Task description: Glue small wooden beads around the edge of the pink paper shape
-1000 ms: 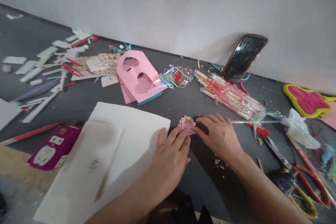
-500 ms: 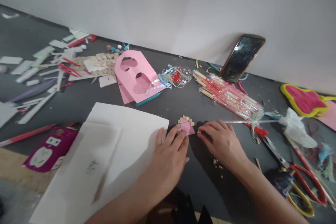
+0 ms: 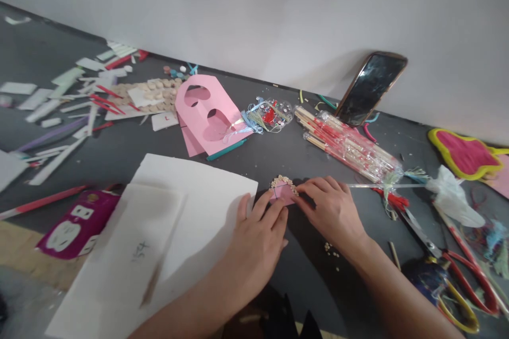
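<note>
A small pink paper piece [image 3: 283,191] lies on the dark table, its curved far edge lined with tiny beige beads [image 3: 281,179]. My left hand [image 3: 256,238] rests palm down with its fingers spread, fingertips pressing the near part of the paper against the table. At the paper's right edge, the thumb and forefinger of my right hand [image 3: 332,212] are pinched together on a tiny bead, mostly hidden by the fingertips. Several loose beads [image 3: 331,249] are scattered on the table below my right palm.
White boards [image 3: 191,185] lie beneath and left of my left forearm. Pink cut-out card [image 3: 209,111], wrapped sticks [image 3: 350,143] and a phone [image 3: 371,87] leaning on the wall stand beyond. Scissors [image 3: 433,249] lie right of my forearm; a purple packet [image 3: 79,222] lies far left.
My right hand has moved slightly left, bringing its pinched fingertips from beside the pink paper to its beaded right edge. My left hand stays on the paper.
</note>
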A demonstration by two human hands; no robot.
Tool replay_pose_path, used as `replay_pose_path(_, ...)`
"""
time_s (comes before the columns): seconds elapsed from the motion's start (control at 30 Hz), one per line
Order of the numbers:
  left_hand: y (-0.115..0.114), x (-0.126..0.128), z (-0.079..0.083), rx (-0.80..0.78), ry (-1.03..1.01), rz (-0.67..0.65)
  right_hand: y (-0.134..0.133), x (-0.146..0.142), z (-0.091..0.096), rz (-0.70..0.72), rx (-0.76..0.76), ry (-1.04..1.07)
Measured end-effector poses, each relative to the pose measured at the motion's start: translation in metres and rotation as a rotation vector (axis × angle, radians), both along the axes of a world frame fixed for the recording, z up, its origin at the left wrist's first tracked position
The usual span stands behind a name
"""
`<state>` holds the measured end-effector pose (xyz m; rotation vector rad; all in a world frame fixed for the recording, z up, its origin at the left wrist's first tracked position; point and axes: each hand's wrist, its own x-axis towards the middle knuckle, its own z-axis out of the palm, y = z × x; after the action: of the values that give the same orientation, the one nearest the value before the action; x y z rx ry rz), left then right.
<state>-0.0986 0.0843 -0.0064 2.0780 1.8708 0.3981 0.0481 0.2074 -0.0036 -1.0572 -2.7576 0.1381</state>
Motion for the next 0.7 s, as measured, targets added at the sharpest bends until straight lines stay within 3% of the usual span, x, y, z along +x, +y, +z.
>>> replay_pose_path(0.27,0.001,0.000,-0.002,0.013,0.023,-0.005,0.001,0.003,0.001,-0.005,-0.005,0.020)
replay_pose_path(0.5,0.001,0.000,-0.001,0.018,0.038,-0.010,0.019,0.048,0.017,-0.098,-0.023,0.066)
replay_pose_path(0.7,-0.003,-0.002,0.011,0.039,0.039,0.009,0.005,0.065,0.003,-0.109,-0.044,-0.064)
